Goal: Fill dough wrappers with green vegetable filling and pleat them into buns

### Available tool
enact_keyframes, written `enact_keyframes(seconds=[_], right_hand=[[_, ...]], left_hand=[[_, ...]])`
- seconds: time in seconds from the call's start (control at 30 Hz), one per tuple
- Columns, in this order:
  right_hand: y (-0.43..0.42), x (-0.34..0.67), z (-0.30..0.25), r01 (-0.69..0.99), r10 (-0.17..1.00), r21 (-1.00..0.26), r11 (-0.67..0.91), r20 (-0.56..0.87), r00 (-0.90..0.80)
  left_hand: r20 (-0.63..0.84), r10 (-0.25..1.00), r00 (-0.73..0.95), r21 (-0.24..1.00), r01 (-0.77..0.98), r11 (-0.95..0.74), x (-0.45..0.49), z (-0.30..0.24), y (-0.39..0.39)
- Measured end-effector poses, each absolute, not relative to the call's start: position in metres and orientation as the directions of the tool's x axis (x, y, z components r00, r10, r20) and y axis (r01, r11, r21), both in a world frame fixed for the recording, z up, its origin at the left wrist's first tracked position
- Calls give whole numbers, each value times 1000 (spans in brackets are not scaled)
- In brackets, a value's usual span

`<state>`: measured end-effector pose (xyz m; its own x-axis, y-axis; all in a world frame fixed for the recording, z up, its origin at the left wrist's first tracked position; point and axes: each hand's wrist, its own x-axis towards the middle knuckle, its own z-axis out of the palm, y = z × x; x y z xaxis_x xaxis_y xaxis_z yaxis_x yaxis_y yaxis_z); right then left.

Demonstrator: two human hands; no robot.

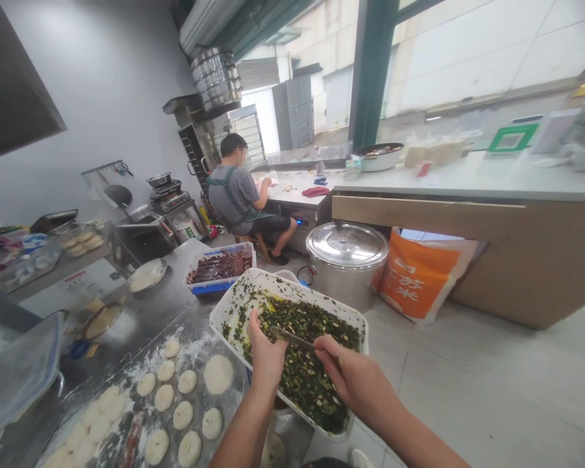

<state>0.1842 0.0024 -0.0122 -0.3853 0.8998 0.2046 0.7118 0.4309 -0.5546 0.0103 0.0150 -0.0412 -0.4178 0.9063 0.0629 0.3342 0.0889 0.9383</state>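
A white plastic tub (218, 312) holds chopped dark green leafy filling (316, 383) with pale bits in it. Over the filling, my right hand (353, 374) grips the handle of a flat filling spatula (295, 339), whose blade points left to my other hand. My left hand (266, 351) is curled above the tub with its thumb up, beside the blade tip; its fingers and whatever they hold are hidden from me. Left of the tub, round dough pieces (182, 416) sit on the floured steel table (173, 309), near one larger flat dough wrapper (219, 374).
A rolling pin (132, 439) and overlapping wrappers (95, 422) lie at lower left. Behind the tub stands a box of dark red paste (219, 268). A lidded steel pot (346, 253) and an orange sack (416, 276) are on the floor. A seated person (236, 195) works farther back.
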Motion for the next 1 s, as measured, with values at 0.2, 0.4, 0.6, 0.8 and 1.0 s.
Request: enact_keyframes(seconds=[0.2, 0.4, 0.6, 0.8, 1.0], right_hand=[[3, 189, -11, 720, 933, -593, 359, 234, -273], [-8, 177, -14, 560, 897, -701, 441, 315, -311], [2, 184, -18, 616, 930, -698, 366, 289, -225], [-9, 180, 6, 646, 881, -603, 468, 260, -395], [-9, 181, 28, 677, 840, -498, 541, 275, -468]], left_hand=[[16, 886, -464, 988, 143, 57, 13, -22, 12], [-364, 880, -306, 875, -435, 211, 33, -5, 4], [-498, 843, -205, 688, -685, 240, 32, 10, -1], [-542, 821, -181, 618, -748, 243, 31, 16, 1], [-418, 840, -345, 792, -591, 152, 34, -1, 0]])
